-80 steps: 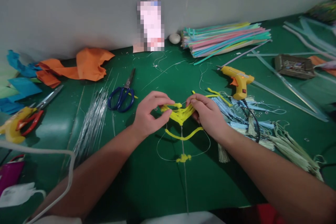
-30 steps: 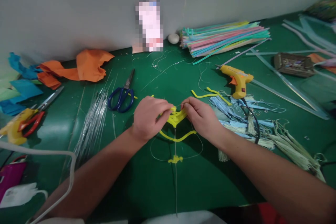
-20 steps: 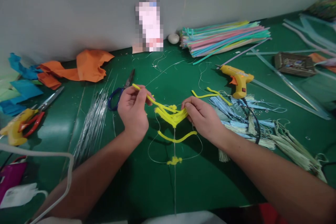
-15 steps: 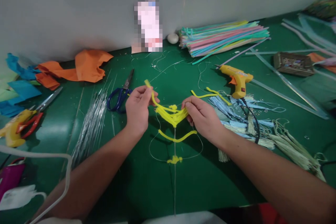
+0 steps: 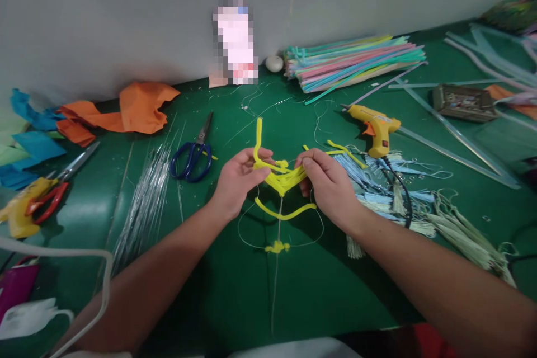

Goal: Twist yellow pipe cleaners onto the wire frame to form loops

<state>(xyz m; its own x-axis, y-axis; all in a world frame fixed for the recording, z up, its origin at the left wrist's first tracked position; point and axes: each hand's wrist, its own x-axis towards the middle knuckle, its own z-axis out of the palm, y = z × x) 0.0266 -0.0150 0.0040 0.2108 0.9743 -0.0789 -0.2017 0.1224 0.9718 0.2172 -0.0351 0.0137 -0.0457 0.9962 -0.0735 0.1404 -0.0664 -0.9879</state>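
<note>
Between my hands is a yellow pipe cleaner shape [image 5: 282, 183] on a thin wire frame, with bent stems meeting in a V. My left hand [image 5: 243, 179] pinches its left side, where one loose yellow end [image 5: 259, 137] stands straight up. My right hand [image 5: 325, 176] is closed on the right side of the same shape. Below hangs a curved yellow pipe cleaner strip [image 5: 285, 216], and under that a small yellow curled piece [image 5: 277, 246] sits where the wire loop crosses the straight wire stem [image 5: 274, 291]. Fingertips of both hands are partly hidden behind the stems.
Blue-handled scissors [image 5: 192, 159] and silver wires [image 5: 142, 201] lie to the left. On the right are a yellow glue gun [image 5: 377, 128], blue tassels [image 5: 377, 196] and a small box [image 5: 464, 103]. Behind are a pipe cleaner bundle [image 5: 356, 61] and a blurred phone [image 5: 235, 42].
My left hand has moved right and down from the loose yellow end to the shape's left side. That end now points straight up. My right hand stays on the right side.
</note>
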